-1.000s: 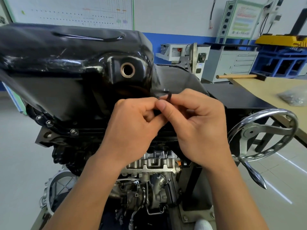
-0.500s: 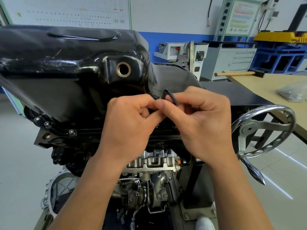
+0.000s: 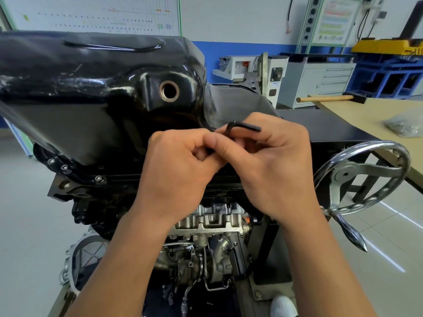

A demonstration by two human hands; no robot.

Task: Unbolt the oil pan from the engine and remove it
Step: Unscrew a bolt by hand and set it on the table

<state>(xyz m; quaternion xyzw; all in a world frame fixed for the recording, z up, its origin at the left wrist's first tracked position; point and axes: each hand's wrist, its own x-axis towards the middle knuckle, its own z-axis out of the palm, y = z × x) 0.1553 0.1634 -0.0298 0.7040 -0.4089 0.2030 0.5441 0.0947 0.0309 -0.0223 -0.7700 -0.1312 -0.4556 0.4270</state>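
Pan: glossy black steel oil pan (image 3: 91, 88) sits atop inverted engine (image 3: 206, 225), far left.
Key: bent black hex key (image 3: 242, 128), near pan's right flange.
Right hand (image 3: 270, 170): grip clamped on key.
Left hand (image 3: 180, 170): grip pinched together beside key.

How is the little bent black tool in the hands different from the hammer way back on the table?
The hex key is thin, all black metal and bent like an L; the hammer has a straight wooden handle with a dark head. The hex key is pinched by the left hand and right hand at the oil pan edge; the hammer lies untouched on the table. Both are hand tools.
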